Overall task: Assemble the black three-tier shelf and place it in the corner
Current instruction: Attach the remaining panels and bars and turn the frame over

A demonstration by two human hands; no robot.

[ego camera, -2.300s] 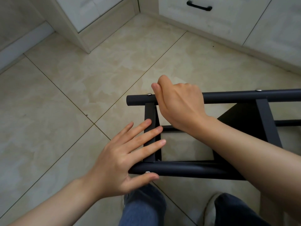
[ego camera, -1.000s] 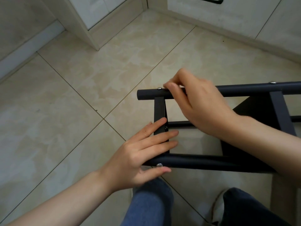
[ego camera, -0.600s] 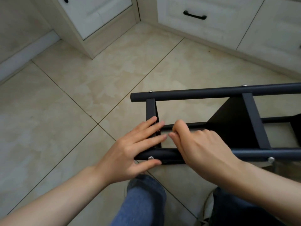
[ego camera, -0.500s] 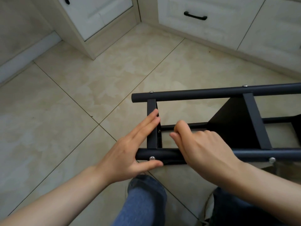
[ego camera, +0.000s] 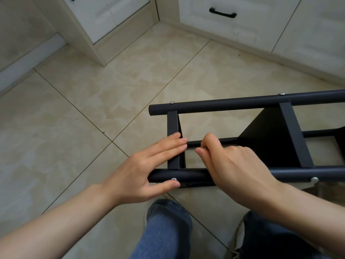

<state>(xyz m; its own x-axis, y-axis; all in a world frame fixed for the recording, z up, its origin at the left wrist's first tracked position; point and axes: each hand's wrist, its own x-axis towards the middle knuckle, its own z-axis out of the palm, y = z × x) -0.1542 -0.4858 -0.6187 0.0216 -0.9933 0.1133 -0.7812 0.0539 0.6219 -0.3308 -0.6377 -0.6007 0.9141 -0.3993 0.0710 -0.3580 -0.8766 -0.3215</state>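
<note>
The black three-tier shelf (ego camera: pixel 270 146) lies on its side on the floor (ego camera: pixel 93 118). The left hand (ego camera: pixel 147 165) is flat, its fingers (ego camera: pixel 168 144) straight across the end crossbar (ego camera: pixel 172 124) and its thumb beside a screw (ego camera: pixel 174 179), likely to steady the frame. Just right of them the right hand (ego camera: pixel 233 165) is curled with its fingertips pinched together, probably working a fastener too small to see.

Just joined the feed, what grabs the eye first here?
A black shelf frame lies on its side on the tiled floor, centre right. The left hand lies flat across its end crossbar, and the right hand curls its fingers at the thin inner rod.
</note>
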